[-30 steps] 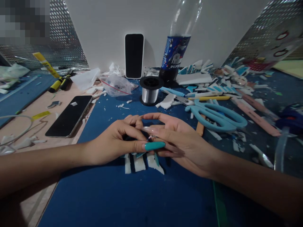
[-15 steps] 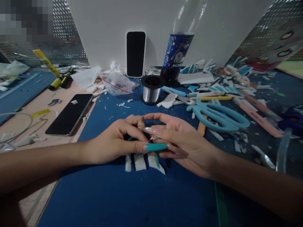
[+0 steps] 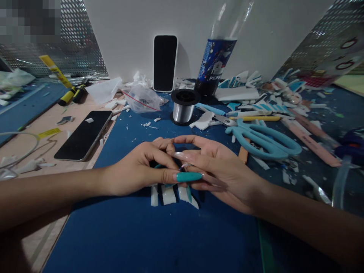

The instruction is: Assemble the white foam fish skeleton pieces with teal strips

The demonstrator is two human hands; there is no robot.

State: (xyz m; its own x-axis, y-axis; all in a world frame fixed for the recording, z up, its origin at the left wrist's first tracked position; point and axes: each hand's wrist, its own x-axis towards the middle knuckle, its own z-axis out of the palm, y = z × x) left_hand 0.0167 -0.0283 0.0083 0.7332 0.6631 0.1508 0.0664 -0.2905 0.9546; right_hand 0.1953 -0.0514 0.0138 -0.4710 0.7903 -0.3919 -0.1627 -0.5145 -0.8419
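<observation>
My left hand (image 3: 145, 167) and my right hand (image 3: 227, 170) meet over the blue mat (image 3: 159, 239), fingertips bent together. A long teal nail (image 3: 189, 176) on my left thumb points to the right, while long clear nails show on my right hand. Between the fingertips is a tiny shiny bit (image 3: 185, 165), too small to name and partly covered by fingers. Just below the hands, several white foam-like scraps (image 3: 168, 195) lie on the mat, their far ends hidden.
A spool of thin silvery wire (image 3: 183, 113) stands beyond my hands, near a Pepsi bottle (image 3: 217, 62) and a propped phone (image 3: 165, 64). Blue-handled scissors (image 3: 264, 142) lie to the right among scraps. Another phone (image 3: 83, 134) lies left, near a zip bag (image 3: 143, 100).
The camera view has shifted slightly, so the background sits a little further right. Both hands keep nearly the same pose and place.
</observation>
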